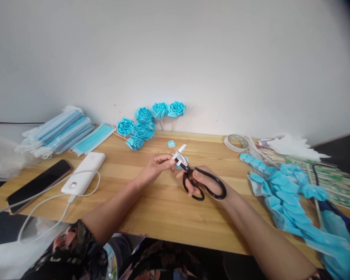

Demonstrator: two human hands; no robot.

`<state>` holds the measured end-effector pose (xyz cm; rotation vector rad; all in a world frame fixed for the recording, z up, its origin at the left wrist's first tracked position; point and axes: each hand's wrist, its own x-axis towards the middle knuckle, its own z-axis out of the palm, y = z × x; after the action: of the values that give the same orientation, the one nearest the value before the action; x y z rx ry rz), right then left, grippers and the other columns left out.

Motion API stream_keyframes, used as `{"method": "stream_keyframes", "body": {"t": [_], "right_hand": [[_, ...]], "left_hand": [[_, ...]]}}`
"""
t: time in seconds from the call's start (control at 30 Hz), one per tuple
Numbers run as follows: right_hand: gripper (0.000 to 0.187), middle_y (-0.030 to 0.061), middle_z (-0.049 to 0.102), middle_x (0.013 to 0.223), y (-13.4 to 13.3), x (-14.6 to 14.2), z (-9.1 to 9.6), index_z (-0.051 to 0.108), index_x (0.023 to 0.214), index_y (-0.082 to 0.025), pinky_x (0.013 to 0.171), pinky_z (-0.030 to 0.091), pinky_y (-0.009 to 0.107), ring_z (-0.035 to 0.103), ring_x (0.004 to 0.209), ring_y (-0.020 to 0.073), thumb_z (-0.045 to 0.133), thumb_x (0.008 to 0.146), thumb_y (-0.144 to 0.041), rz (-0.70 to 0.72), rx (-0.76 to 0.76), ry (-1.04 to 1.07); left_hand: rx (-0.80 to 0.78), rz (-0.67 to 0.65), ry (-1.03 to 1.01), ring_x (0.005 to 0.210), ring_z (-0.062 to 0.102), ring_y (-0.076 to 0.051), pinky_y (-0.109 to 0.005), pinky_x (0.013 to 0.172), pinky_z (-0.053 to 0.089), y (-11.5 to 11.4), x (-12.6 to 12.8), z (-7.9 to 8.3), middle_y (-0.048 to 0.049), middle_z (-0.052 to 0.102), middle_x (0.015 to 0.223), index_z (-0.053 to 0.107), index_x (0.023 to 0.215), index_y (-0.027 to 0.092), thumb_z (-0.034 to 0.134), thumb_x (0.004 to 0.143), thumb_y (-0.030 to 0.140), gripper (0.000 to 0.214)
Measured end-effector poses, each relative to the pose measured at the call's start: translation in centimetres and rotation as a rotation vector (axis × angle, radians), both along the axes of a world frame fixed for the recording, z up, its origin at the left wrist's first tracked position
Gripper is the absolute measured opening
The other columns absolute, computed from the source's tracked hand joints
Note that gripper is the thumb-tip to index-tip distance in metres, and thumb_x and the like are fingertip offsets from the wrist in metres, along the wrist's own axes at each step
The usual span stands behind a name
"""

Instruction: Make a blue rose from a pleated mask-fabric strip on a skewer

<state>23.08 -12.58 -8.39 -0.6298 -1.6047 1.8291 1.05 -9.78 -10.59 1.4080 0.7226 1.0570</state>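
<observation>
My right hand [198, 179] grips a pair of scissors [187, 169] with black loop handles, its fingers through and around the loops. The scissors point away and to the left, over the middle of the table. My left hand [160, 164] is closed in a pinch on a small white strip [182, 148], right at the blades. The strip lies against the blades; whether they are parted around it I cannot tell. Partly behind the blades a light blue bit shows. Just beyond, a small blue folded piece [171, 144] rests on the wooden table [163, 206].
Blue rosette flowers [144, 115] stand and lie near the wall. To the left are stacked face masks [61, 130], a white power bank [84, 173] with a cable, and a black phone [41, 186]. At right lie a tape roll [236, 143] and crumpled blue strips [286, 194].
</observation>
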Motion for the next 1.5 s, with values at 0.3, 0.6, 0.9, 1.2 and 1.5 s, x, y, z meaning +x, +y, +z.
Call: {"method": "stream_keyframes", "body": {"t": [0.3, 0.6, 0.9, 1.2, 1.5], "right_hand": [[0.057, 0.0026, 0.063, 0.062, -0.1, 0.1, -0.3, 0.068, 0.113, -0.007, 0.048, 0.036, 0.023, 0.043, 0.043, 0.0068, 0.047, 0.096, -0.057, 0.019, -0.018, 0.034], [0.056, 0.0014, 0.061, 0.06, -0.1, 0.0, -0.7, 0.068, 0.113, -0.007, 0.046, 0.039, 0.022, 0.044, 0.043, 0.0066, 0.047, 0.097, -0.056, 0.045, -0.05, 0.07], [0.059, 0.0002, 0.059, 0.058, -0.1, -0.2, -0.9, 0.069, 0.111, -0.006, 0.045, 0.043, 0.023, 0.042, 0.041, 0.0062, 0.049, 0.094, -0.059, 0.043, -0.074, 0.064], [0.063, -0.0024, 0.055, 0.051, 0.1, -0.2, -0.4, 0.071, 0.108, -0.007, 0.039, 0.038, 0.02, 0.042, 0.036, 0.0058, 0.05, 0.092, -0.064, 0.023, -0.017, -0.033], [0.062, -0.0038, 0.055, 0.05, -0.5, -0.1, 1.1, 0.069, 0.107, -0.007, 0.037, 0.032, 0.019, 0.035, 0.035, 0.0039, 0.064, 0.082, -0.064, -0.005, 0.023, -0.06]], "left_hand": [[0.071, 0.033, 0.039, 0.082, 0.059, -0.019, -0.031, 0.081, 0.045, -0.3, -0.1, 0.7, -0.0049, 0.066, 0.08, 0.072, 0.073, 0.016, 0.069, 0.085, 0.04, 0.027], [0.129, 0.051, 0.063, 0.081, 0.058, -0.019, -0.031, 0.08, 0.043, -0.3, -0.2, 0.9, -0.0041, 0.062, 0.074, 0.066, 0.066, 0.015, 0.062, 0.09, 0.042, 0.036], [0.147, 0.071, 0.062, 0.082, 0.059, -0.02, -0.033, 0.083, 0.044, -0.5, -0.3, 1.3, -0.0047, 0.063, 0.074, 0.065, 0.065, 0.016, 0.062, 0.089, 0.043, 0.036], [0.135, 0.119, 0.12, 0.079, 0.058, -0.02, -0.031, 0.077, 0.045, -0.6, -0.2, 1.5, -0.0051, 0.065, 0.074, 0.069, 0.067, 0.016, 0.064, 0.086, 0.051, 0.039], [0.21, 0.207, 0.234, 0.066, 0.053, -0.016, -0.028, 0.067, 0.041, 0.1, 0.0, 1.6, -0.004, 0.064, 0.071, 0.076, 0.082, 0.017, 0.063, 0.085, 0.052, 0.038]]}}
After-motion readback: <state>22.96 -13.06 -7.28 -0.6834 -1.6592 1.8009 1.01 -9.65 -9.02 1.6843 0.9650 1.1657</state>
